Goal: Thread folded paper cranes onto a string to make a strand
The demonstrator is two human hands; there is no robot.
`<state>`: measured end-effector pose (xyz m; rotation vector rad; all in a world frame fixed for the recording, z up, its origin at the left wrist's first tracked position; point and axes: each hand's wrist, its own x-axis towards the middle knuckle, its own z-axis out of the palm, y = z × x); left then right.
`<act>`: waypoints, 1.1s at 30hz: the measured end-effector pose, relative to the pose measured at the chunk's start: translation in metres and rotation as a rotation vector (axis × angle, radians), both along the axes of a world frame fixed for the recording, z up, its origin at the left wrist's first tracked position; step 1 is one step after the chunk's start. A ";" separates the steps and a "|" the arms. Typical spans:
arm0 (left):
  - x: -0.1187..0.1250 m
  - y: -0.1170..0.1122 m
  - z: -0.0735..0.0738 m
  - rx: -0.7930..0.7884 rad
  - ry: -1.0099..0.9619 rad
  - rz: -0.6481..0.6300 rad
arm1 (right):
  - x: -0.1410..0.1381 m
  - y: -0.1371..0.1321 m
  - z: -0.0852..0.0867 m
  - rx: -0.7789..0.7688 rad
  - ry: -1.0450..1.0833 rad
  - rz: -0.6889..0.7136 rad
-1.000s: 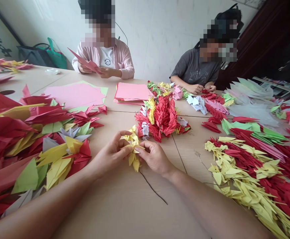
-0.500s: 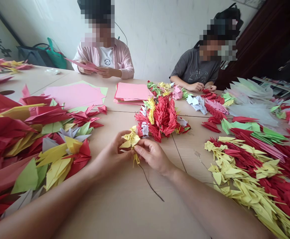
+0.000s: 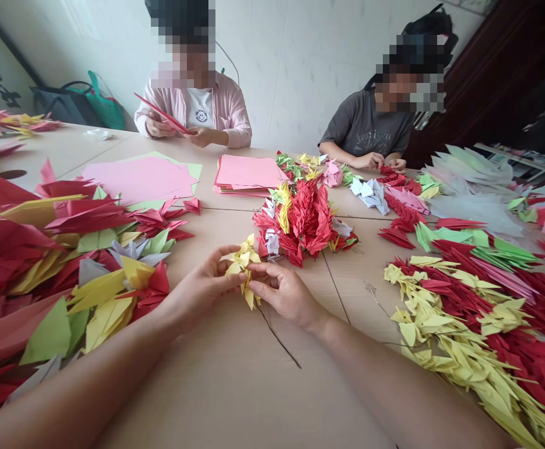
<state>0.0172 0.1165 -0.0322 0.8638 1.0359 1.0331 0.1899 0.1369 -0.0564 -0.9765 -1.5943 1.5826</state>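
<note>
Between both hands, above the middle of the table, is a yellow folded-paper flower with a dark, thin wire trailing below it. My left hand pinches it from the left, thumb and fingers closed on the paper. From the right, my right hand grips its lower part with thumb and fingertips. The fingers partly hide the yellow folds. Just beyond the hands lies a bunch of red folded paper with yellow and white pieces.
Loose folded paper is heaped on the left. Rows of yellow paper pieces and red ones cover the right. Pink sheets are stacked farther back. Two people sit across the table, one holding a red-pink sheet, one handling red paper.
My hands have shifted slightly on the yellow flower, and its wire has swung a little up and left. Across the table, the person on the left has tilted the sheet they hold.
</note>
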 end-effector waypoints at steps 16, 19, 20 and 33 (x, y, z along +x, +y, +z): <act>0.001 -0.003 -0.002 0.098 0.097 -0.016 | -0.002 0.000 0.002 0.006 -0.023 -0.078; 0.001 -0.003 -0.004 0.161 0.197 -0.005 | -0.002 0.000 0.001 0.015 -0.033 -0.085; 0.002 -0.003 -0.005 0.173 0.216 -0.001 | -0.001 0.000 0.001 0.020 -0.037 -0.091; 0.003 -0.002 0.000 0.216 0.283 0.090 | -0.001 -0.002 0.003 0.077 -0.069 -0.036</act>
